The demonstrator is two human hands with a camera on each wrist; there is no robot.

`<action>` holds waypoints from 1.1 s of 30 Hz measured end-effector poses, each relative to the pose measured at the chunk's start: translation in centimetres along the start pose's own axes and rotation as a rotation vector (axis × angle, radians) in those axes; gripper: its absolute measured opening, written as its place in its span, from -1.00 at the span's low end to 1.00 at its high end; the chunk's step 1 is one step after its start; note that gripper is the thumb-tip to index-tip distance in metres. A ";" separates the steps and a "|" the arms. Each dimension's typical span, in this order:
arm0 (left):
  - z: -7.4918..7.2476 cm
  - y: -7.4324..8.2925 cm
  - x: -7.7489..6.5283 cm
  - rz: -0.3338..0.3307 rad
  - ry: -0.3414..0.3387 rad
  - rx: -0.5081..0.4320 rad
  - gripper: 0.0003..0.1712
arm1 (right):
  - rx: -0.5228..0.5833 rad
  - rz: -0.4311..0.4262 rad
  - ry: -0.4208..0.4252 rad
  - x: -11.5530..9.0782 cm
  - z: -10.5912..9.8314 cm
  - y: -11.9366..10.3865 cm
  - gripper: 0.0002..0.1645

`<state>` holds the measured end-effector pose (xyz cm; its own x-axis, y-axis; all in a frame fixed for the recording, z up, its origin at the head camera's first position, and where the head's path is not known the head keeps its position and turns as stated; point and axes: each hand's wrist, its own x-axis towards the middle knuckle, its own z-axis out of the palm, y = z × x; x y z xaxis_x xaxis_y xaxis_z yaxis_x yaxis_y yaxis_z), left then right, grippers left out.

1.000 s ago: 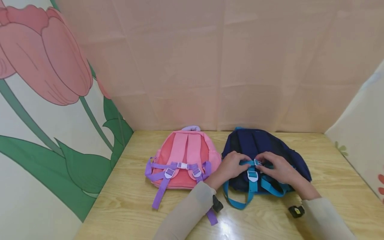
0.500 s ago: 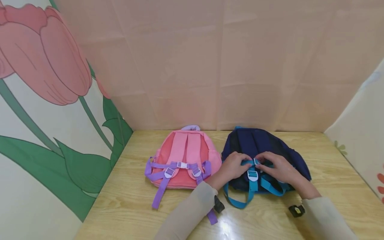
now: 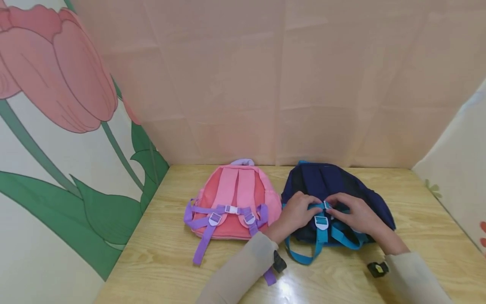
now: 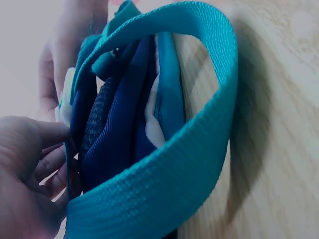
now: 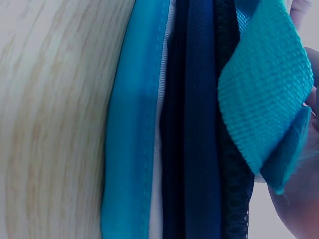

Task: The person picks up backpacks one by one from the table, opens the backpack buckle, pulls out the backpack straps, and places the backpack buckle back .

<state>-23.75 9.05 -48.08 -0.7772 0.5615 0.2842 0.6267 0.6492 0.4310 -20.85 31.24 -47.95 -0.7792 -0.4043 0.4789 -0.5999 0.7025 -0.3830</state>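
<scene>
A navy backpack [image 3: 336, 181] with blue straps lies on its front on the wooden table, its strap side up. Across it runs a blue chest strap with a small white buckle [image 3: 325, 205]. My left hand [image 3: 300, 212] pinches the strap just left of the buckle, thumb and fingers on either side. From the right, my right hand [image 3: 353, 212] pinches at the buckle's other end. Whether the buckle's halves are joined cannot be made out. In the left wrist view a loose blue webbing strap [image 4: 149, 194] loops in front of the hand. Webbing [image 5: 266, 89] partly hides the right hand in its wrist view.
A pink backpack [image 3: 228, 185] with purple straps lies close on the left, its white chest buckle [image 3: 230, 210] fastened. A white slider [image 3: 321, 223] sits below my hands on the navy bag. A beige cloth wall [image 3: 228, 84] rises behind the table [image 3: 152, 261].
Both hands stay at the buckle with hardly any movement; the left hand has edged slightly right. The backpacks lie as before.
</scene>
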 end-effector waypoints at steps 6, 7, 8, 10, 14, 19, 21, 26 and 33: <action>0.3 0.3 -0.1 -0.005 0.034 -0.044 -0.73 | 0.007 0.004 -0.016 -0.1 -0.2 -0.1 -0.66; 0.4 0.3 0.0 -0.009 0.036 -0.052 -0.73 | 0.006 0.008 -0.021 0.0 -0.2 -0.1 -0.67; 0.5 0.4 -0.1 -0.013 0.040 -0.058 -0.73 | 0.006 0.012 -0.026 0.0 -0.2 -0.1 -0.67; 0.6 0.4 0.0 -0.018 0.045 -0.062 -0.72 | 0.006 0.021 -0.036 0.0 -0.2 -0.1 -0.68; 0.7 0.5 0.0 -0.019 0.048 -0.046 -0.71 | 0.001 0.041 -0.052 0.0 -0.1 -0.1 -0.69; 0.7 0.5 0.1 -0.014 0.025 -0.019 -0.68 | -0.010 0.049 -0.048 0.0 -0.2 0.1 -0.69; 0.6 0.3 0.1 -0.012 0.007 -0.012 -0.68 | -0.010 0.046 -0.043 0.0 -0.3 0.2 -0.68; 0.4 -0.4 0.0 -0.005 -0.017 -0.005 -0.69 | -0.004 0.064 -0.037 -0.2 -0.3 0.3 -0.70; 0.5 -0.4 -0.2 -0.006 -0.017 -0.004 -0.70 | -0.003 0.084 -0.040 -0.7 0.1 0.6 -0.71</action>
<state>-23.81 8.91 -48.75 -0.7801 0.5658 0.2672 0.6214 0.6507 0.4363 -20.71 31.90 -48.54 -0.8336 -0.3669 0.4129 -0.5315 0.7364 -0.4185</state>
